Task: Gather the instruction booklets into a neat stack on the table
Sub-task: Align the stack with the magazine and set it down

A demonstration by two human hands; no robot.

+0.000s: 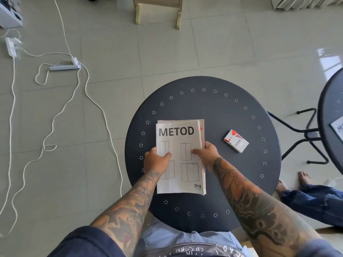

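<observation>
A stack of instruction booklets lies on the round dark table, left of its middle. The top one is white, printed "METOD" with line drawings of cabinets. Edges of lower booklets with red print stick out along the right side. My left hand grips the stack's left edge, thumb on the cover. My right hand grips the right edge, thumb also on the cover.
A small white and red box lies on the table right of the stack. A second dark table with a paper on it stands at the right. Another person's bare feet are on the floor there. White cables trail across the tiles at left.
</observation>
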